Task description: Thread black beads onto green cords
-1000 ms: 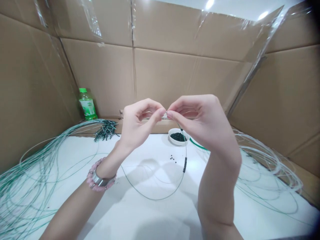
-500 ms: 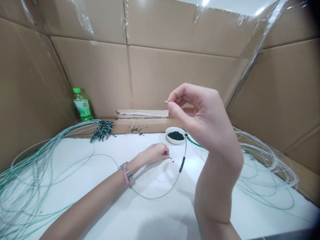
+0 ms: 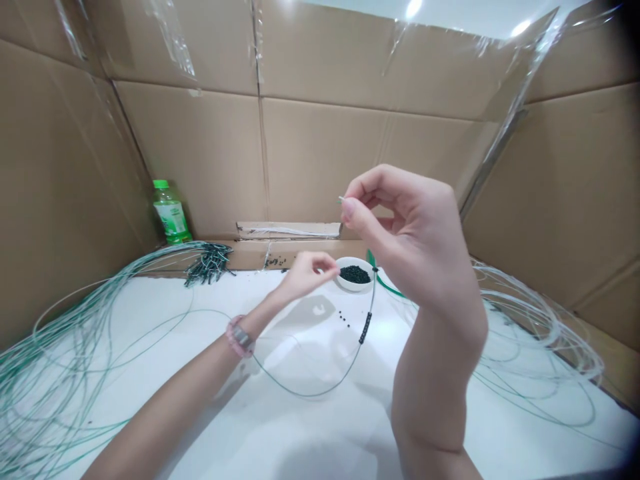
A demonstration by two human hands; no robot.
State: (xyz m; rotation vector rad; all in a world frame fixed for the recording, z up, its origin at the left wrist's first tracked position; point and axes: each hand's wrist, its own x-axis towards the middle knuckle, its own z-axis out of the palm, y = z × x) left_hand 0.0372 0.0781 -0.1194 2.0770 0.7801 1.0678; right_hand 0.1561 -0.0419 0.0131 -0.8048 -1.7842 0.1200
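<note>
Right hand (image 3: 407, 223): raised above the tabletop (image 3: 225, 433), its grip pinching a thin cord (image 3: 310, 395) near its pale tip.
Cord: hanging below that hand, strung with black beads (image 3: 366, 328) (a tidy little row), then curving toward the left wrist.
Left hand (image 3: 306, 275): beside the white bowl (image 3: 356, 287), fingertips pressed together; whether they hold anything, I can't tell.

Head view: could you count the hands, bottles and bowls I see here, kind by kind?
Hands: 2 (left hand, right hand)
Bottle: 1
Bowl: 1
Total: 4
The black beads are too small and crowded to count.
</note>
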